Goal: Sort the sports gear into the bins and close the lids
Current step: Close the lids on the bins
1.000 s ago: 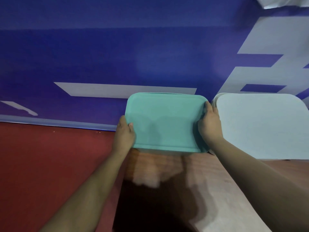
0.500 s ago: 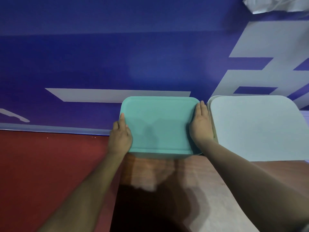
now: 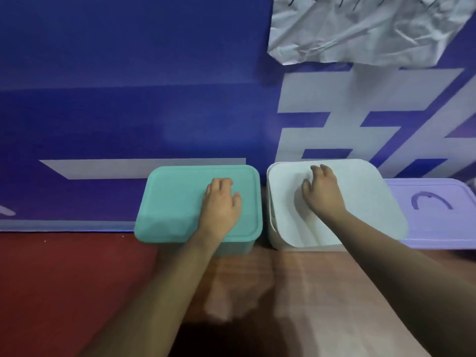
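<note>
With the left hand [image 3: 221,204] flat on the green lid [image 3: 175,202] (it looks shut), the right hand [image 3: 323,193], fingers loosely bent, should straighten the crooked white lid [image 3: 365,202], then push down.

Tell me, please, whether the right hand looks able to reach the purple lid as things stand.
Probably yes. The right hand rests on the white lid, holding nothing, and the purple lid lies just to the right of it, with nothing on top or in between.

We look through one wide-angle camera on the head, facing forward and down across the wooden table [image 3: 309,292], close above the bins [image 3: 175,202] against the blue banner [image 3: 128,112].
</note>
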Available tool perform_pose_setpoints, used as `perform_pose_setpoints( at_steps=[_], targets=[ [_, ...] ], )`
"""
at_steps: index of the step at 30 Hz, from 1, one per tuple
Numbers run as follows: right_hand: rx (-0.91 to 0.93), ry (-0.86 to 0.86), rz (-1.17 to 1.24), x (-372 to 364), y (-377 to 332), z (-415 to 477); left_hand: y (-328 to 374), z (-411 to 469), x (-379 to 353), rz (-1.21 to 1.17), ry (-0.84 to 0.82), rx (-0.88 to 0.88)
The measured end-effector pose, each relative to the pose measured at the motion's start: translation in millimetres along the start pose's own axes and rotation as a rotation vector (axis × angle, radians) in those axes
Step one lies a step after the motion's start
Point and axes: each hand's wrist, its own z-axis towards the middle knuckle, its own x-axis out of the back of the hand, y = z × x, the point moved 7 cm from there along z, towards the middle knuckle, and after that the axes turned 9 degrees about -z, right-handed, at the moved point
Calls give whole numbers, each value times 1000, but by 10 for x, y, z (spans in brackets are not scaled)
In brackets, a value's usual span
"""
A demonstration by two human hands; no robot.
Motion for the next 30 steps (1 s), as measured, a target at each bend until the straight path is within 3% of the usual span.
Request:
perform_pose_setpoints(
  at_steps=[3, 5, 11, 14, 20, 30],
  targets=[
    [-173, -74, -78, 109, 768, 40, 488, -96, -588, -43, -129, -3],
    [-209, -66, -120, 167, 1127, 81, 587, -121, -843, -49, -171, 94],
    [-281, -112, -123, 133, 1878, 198, 663, -112, -1211, -27, -176, 301],
    [-298, -150, 9, 17, 2015, 194, 683, -124, -1254, -58, -150, 346],
    [-304, -58, 162, 41, 2060, 181, 794, -130, -1204, -147, 7, 332],
    [-201, -55, 46, 22, 2066, 138, 664, -1, -1405, 29, -110, 364]
  ],
)
